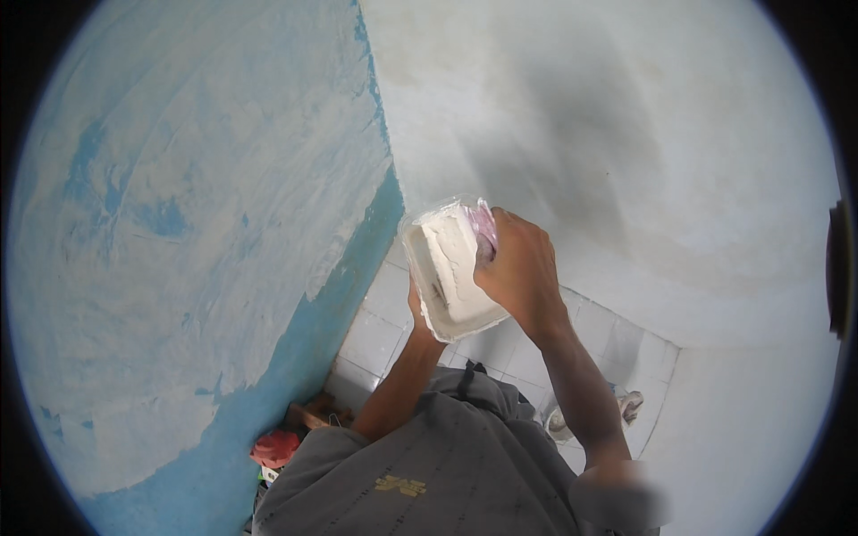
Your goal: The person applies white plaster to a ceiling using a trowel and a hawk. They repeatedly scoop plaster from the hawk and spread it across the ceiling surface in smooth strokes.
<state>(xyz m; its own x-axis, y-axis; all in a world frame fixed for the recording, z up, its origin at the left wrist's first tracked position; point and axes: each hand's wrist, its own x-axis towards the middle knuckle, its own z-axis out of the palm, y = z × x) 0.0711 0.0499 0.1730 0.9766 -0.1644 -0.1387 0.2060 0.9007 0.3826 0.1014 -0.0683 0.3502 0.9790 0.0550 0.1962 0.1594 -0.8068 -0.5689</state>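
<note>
A clear plastic tub (434, 323) with white putty-like paste (454, 255) inside is held up in front of me. My left hand (416, 302) supports it from below and the left side, most of its fingers hidden behind the tub. At the tub's right edge, my right hand (525, 268) is closed round a pinkish-purple, shiny object (483, 225). That object reaches into the paste; its full shape is hidden by the hand. Smears of paste coat the tub's inner walls.
On the left, a blue wall (353, 259) is largely covered with a whitish coat. A white wall (608, 152) meets it at the corner. White tiles (371, 335) cover the floor. Red cloth (275, 447) and other items lie low on the left; a crumpled plastic bag (631, 406) sits beyond my right forearm.
</note>
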